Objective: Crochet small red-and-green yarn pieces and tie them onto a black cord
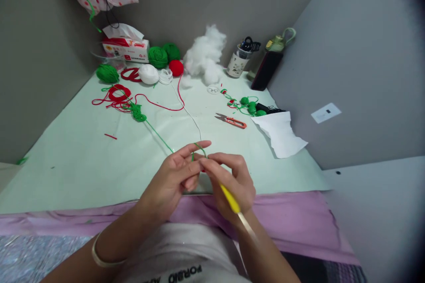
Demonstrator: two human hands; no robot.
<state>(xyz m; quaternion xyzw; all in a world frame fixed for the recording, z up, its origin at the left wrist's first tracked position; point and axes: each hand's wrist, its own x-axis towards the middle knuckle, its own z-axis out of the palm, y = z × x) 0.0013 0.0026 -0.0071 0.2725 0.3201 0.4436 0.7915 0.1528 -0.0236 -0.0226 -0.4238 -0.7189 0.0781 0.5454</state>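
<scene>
Above the front edge of the table, my left hand (pixel 174 174) pinches a small piece of crochet work, mostly hidden by the fingers. Green yarn (pixel 158 134) runs to this hand from a tangled green bundle (pixel 137 113) and loops over its raised index finger. A bit of red shows below the fingertips. My right hand (pixel 234 179) is closed around a crochet hook with a yellow handle (pixel 230 198); the hook's tip is hidden at the left fingertips, where both hands meet. A thin white strand (pixel 192 117) leads up from there to a white yarn coil (pixel 165 76).
At the back stand a tissue box (pixel 137 51), green yarn balls (pixel 158 57), a red ball (pixel 176 68), white stuffing (pixel 204 57), a pen cup (pixel 238 64) and a bottle (pixel 276 43). Orange thread snips (pixel 234 121), green pieces (pixel 252 108) and white paper (pixel 280 135) lie right.
</scene>
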